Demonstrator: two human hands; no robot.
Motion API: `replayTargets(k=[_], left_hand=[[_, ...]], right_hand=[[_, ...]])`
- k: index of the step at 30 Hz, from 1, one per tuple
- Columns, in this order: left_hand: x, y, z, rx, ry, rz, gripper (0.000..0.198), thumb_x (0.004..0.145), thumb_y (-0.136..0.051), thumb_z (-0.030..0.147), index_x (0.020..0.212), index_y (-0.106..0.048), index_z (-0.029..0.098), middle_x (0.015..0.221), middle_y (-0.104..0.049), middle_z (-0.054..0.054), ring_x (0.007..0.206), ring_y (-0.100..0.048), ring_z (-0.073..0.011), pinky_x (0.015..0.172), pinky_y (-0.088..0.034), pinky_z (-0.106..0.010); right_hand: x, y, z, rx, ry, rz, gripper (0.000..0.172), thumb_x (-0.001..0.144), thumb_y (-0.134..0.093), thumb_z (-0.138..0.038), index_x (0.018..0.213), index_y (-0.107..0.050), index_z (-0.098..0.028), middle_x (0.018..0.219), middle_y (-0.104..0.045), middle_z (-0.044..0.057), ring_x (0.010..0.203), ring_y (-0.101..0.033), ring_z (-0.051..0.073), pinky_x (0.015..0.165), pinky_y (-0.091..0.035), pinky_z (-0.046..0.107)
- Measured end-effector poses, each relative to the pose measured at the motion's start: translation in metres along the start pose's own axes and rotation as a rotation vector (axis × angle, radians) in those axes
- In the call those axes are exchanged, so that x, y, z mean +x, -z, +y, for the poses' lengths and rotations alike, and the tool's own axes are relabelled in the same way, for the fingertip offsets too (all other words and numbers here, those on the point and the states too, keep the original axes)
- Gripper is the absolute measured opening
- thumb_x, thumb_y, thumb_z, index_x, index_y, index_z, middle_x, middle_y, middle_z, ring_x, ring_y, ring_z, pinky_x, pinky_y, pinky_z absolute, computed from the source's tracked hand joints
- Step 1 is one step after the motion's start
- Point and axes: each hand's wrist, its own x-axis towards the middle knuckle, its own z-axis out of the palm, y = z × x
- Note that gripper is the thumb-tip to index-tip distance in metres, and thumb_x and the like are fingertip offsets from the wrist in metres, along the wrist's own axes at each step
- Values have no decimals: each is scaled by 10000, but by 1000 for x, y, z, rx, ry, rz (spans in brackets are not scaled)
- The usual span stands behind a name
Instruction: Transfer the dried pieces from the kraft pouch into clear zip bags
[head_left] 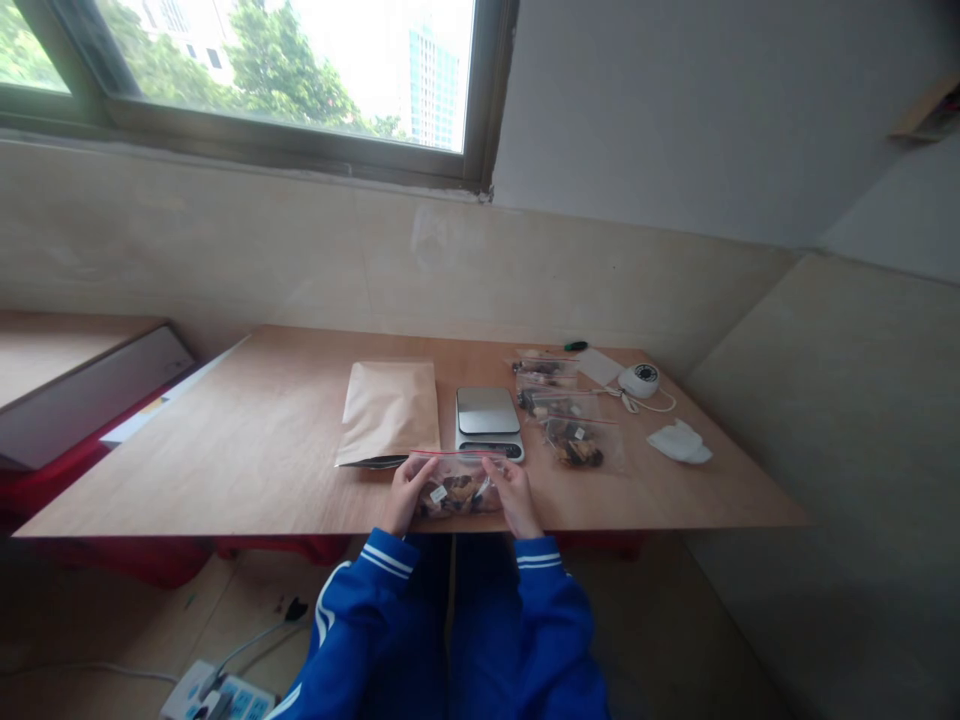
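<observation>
Bag [456, 492] is sitting at the near edge of the worktop [262, 440], just in front of the scale [487, 420]. Left hand [409, 490] is pinching its left side and right hand [516, 490] is pinching the right, fingers closed on the plastic. I'm guessing it's light and floppy, slick film with loose dark bits shifting inside, so gripping near the red zip strip or the side seams is looking safest. Worktop edge is running right under it, so slipping off is a risk. Envelope [390, 410] is lying left of the scale, other bags [574, 440] right. Open room is mostly sitting far left.
</observation>
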Motion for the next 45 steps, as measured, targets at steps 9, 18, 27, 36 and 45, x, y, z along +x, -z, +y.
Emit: replayTargets(k=[9,18,27,36,45], left_hand=[[-2,-2,0,52,-35,82,309,677,-723,421,807,-668,147,720,-710,-37,622,-630,-159,616,-488,-269],[0,2,-4,93,-12,91,285,670,-727,417,725,-658,145,607,-666,-6,579,-616,-149,579,-468,-248],[-2,-1,1,78,-7,93,295,666,-734,410,762,-666,139,645,-678,-13,608,-611,-139,615,-472,-240],[-4,-3,5,14,41,36,318,647,-748,426,749,-688,130,679,-704,-38,617,-618,-147,617,-480,-248],[-1,-1,-2,46,35,-7,290,670,-745,383,794,-713,123,735,-722,-57,719,-652,-186,702,-499,-278]], right_hand=[[-2,-2,-1,-17,43,30,275,715,-710,-430,823,-711,-178,666,-720,22,645,-677,164,680,-519,279],[-3,-1,-1,-23,73,40,257,717,-710,-421,800,-707,-178,672,-716,22,626,-659,154,660,-510,273],[-5,-6,-4,7,94,63,221,726,-704,-390,783,-676,-178,660,-698,5,582,-620,131,625,-491,258],[-3,-8,-9,-83,29,-28,271,729,-692,-421,795,-700,-159,683,-709,31,594,-618,130,620,-490,253],[-5,-11,-1,-93,66,-10,212,754,-682,-382,755,-696,-170,645,-674,-2,548,-587,112,553,-473,221]])
